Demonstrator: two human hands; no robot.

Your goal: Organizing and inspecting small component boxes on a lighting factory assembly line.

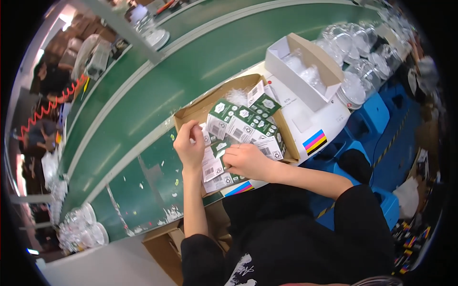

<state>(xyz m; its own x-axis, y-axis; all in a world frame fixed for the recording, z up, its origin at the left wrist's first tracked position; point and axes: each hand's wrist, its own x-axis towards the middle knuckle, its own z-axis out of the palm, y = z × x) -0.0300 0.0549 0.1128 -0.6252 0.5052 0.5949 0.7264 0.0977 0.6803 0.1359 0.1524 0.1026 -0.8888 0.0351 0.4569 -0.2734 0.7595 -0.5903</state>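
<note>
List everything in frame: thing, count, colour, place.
small flat cartons: many, green and white, piled in the tray
cardboard tray: one, brown, centre, under both hands
white box: one, open, upper right, clear bags inside
clear plastic domes: many, stacked at right
conveyor belt: one, green, running diagonally left
other workers: at least one, far left
left hand: grip on a carton at the tray's left edge
right hand: resting on the cartons

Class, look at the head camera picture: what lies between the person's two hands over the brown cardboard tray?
In the head view, small green-and-white cartons fill the gap between the left hand and the right hand. Both hands rest on them inside the cardboard tray.
</note>
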